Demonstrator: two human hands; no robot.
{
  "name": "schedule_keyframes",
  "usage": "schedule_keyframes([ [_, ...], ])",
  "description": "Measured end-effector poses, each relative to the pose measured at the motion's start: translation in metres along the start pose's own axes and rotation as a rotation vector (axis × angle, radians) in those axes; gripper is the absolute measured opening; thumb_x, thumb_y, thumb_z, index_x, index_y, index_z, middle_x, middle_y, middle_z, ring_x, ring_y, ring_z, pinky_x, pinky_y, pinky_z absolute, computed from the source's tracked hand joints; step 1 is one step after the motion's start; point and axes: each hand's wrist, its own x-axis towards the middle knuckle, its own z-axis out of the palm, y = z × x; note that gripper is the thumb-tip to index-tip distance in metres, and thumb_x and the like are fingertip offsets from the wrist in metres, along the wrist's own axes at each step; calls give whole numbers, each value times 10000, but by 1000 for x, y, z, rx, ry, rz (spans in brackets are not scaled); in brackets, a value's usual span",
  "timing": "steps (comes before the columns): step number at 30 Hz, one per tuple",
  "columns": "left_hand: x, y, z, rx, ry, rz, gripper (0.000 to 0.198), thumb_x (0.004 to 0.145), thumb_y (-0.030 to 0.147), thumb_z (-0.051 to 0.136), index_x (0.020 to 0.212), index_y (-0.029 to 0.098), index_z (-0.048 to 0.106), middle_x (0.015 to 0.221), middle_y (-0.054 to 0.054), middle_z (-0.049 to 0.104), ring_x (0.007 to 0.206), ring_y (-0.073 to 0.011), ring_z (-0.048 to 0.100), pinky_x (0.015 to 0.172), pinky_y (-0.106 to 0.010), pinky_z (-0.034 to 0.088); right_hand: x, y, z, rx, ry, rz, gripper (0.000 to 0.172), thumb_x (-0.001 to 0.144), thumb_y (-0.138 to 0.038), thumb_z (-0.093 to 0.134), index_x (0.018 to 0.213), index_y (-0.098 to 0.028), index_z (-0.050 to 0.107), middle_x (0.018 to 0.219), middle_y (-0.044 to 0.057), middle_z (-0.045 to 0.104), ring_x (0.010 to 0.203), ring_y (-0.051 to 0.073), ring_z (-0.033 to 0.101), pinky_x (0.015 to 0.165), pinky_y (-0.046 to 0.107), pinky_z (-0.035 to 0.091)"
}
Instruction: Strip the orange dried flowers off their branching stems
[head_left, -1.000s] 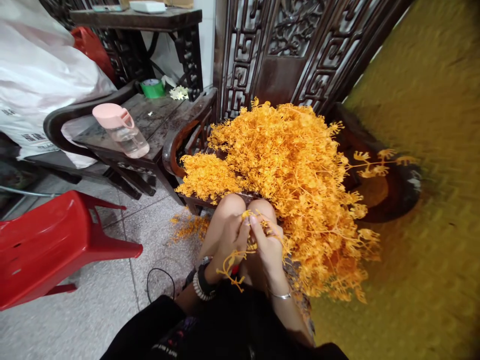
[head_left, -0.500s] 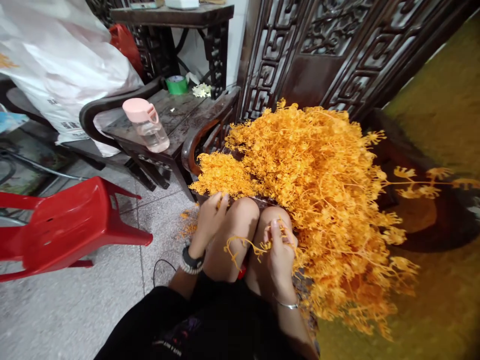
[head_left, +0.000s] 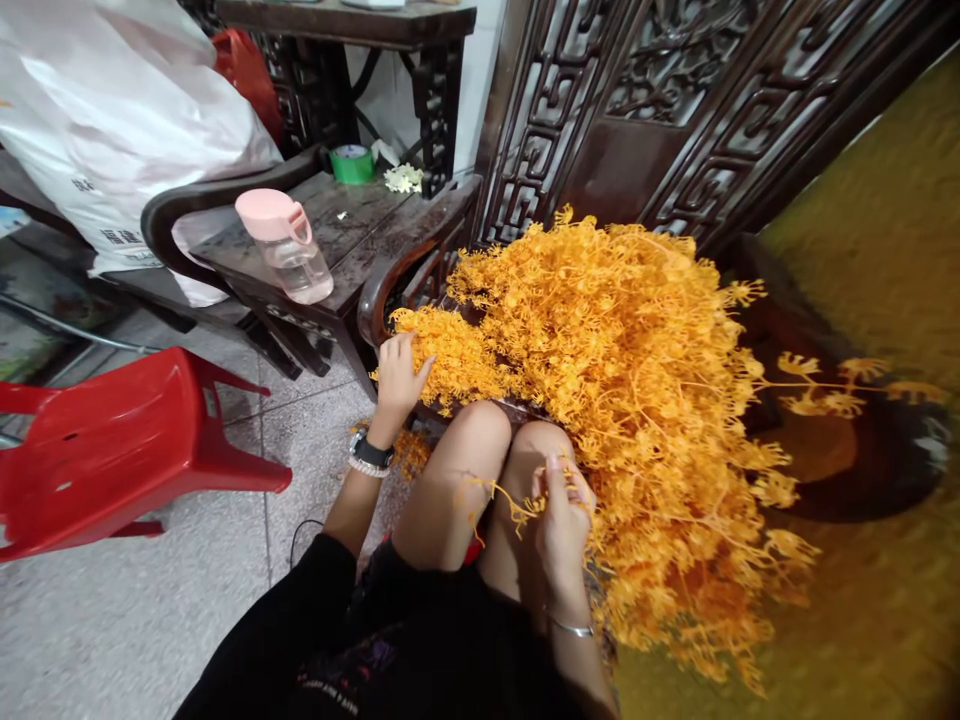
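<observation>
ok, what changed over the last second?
The left hand parted from the right hand and moved forward-left to the smaller orange pile; the right hand still holds the orange sprig. Pink-lidded bottle and green tape stayed put.

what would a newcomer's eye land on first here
Probably the big orange heap, spread over the dark wooden chair beyond and right of the knees. Next, perhaps, the red plastic chair at the picture's left edge. Then the hands: the left hand at the smaller orange heap, the right hand holding an orange sprig.
</observation>
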Motion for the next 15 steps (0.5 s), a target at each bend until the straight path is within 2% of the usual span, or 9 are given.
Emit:
schedule_keyframes([
  [3,-9,7,-6,-16,62,17,536,870,411,494,1300,97,440,1305,-169,506,1237,-282,414,1072,-435,313,2,0,0,-3,13,0,420,754,-512,616,569,-181,436,510,-60,398,465,65,330,470,242,266],
  [7,-25,28,-24,-117,133,-28,402,874,362,499,1204,139,555,1335,-132,517,1293,-265,385,1098,-442,288,6,-4,6,-15,61,-23,392,792,-510,570,607,-181,461,533,-53,422,485,74,366,491,243,301],
  [9,-35,45,-36,-278,57,-66,309,896,347,464,1094,167,620,1241,-104,596,1210,-235,483,1058,-420,345,8,-8,9,-23,59,-39,377,799,-499,566,618,-180,477,546,-46,443,499,81,386,508,247,320],
  [11,-49,65,-47,-492,-109,-113,300,925,348,404,1021,191,641,1094,-77,665,1059,-200,584,950,-378,441,10,-11,11,-39,40,-71,354,804,-474,573,623,-182,488,549,-43,458,508,87,404,531,253,340],
  [13,-64,88,-59,-636,-240,-113,318,929,379,386,1000,197,637,1018,-72,672,977,-190,607,873,-356,473,12,-13,12,-89,32,-123,331,816,-450,565,628,-185,501,580,-34,492,548,98,446,582,260,373],
  [15,-78,109,-69,-664,-223,-18,360,866,475,481,1063,197,596,1060,-87,636,1015,-215,575,888,-380,460,12,-14,13,-157,43,-169,309,826,-435,555,645,-188,520,657,-16,536,629,113,499,662,274,404],
])
